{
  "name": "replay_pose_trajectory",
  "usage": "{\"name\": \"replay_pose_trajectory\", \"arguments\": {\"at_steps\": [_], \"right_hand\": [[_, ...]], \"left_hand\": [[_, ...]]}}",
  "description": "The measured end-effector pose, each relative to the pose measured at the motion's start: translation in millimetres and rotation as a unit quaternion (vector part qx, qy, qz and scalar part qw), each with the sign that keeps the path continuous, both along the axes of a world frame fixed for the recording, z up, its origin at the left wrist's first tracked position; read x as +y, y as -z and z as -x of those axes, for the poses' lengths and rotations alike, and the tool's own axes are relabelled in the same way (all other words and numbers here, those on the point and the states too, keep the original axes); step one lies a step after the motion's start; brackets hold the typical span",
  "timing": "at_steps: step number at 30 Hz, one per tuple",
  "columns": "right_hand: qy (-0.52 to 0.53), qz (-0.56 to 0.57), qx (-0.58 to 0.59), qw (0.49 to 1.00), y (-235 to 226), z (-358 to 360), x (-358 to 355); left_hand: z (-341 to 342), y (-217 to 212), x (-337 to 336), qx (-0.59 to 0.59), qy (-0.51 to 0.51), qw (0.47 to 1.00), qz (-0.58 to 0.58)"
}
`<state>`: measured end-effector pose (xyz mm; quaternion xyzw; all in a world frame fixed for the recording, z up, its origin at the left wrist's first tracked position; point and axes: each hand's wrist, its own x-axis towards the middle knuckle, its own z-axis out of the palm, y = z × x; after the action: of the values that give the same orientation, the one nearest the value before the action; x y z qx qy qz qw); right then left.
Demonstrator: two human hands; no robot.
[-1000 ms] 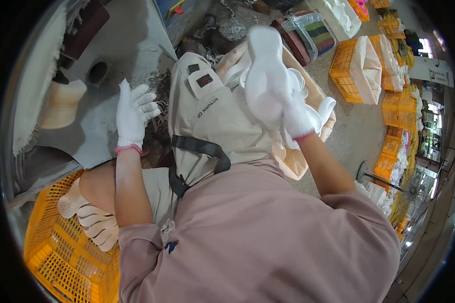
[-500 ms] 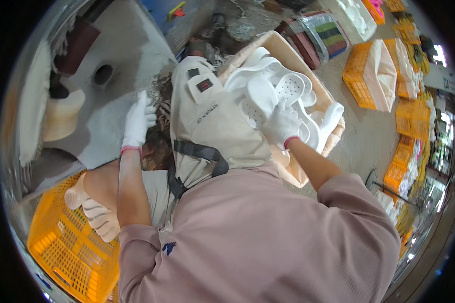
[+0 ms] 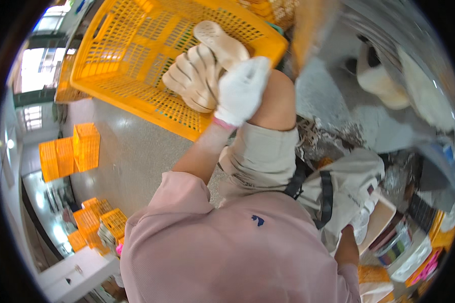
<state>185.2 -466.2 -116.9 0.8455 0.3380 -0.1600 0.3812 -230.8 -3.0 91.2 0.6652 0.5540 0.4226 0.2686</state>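
Note:
My left hand (image 3: pixel 241 92), in a white glove with a pink cuff, is over the near edge of a yellow slatted crate (image 3: pixel 151 113), beside my bare knee. Its fingers are curled, and what they hold, if anything, is hidden. Right against it lies a cream perforated shoe sole (image 3: pixel 220 43), on top of a row of several nested cream soles (image 3: pixel 193 76). My right hand (image 3: pixel 360 226), also gloved, is low at the right by a cream-lined bin (image 3: pixel 381 222). My trouser leg partly covers it, and its fingers do not show.
A grey machine housing (image 3: pixel 321 93) with a curved cream piece (image 3: pixel 381 83) stands at upper right. Scraps (image 3: pixel 313 136) lie below it. Orange crates (image 3: pixel 86 151) are stacked at the left on the grey floor (image 3: pixel 131 146). A taped bundle (image 3: pixel 392 247) sits beyond the bin.
The view has swung left, bringing the yellow crate to the top. My left hand has moved from the machine to the soles in the crate. My right hand is now mostly hidden.

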Motion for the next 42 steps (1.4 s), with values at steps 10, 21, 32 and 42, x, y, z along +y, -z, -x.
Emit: {"name": "replay_pose_trajectory", "arguments": {"at_steps": [10, 21, 32, 42], "right_hand": [[-0.288, 0.021, 0.069, 0.955, -28, -79, -42], [-0.321, -0.149, 0.188, 0.916, -93, -99, 55], [0.078, -0.371, 0.287, 0.88, -79, -65, 110], [-0.086, -0.592, 0.259, 0.759, -186, 94, 156]], "left_hand": [[316, 193, 132, -0.088, -0.651, 0.736, 0.166], [268, 174, 156, 0.081, -0.456, 0.86, 0.216], [99, 38, 62, 0.348, -0.019, 0.927, 0.141], [165, -15, 77, -0.038, 0.259, 0.934, 0.242]]}}
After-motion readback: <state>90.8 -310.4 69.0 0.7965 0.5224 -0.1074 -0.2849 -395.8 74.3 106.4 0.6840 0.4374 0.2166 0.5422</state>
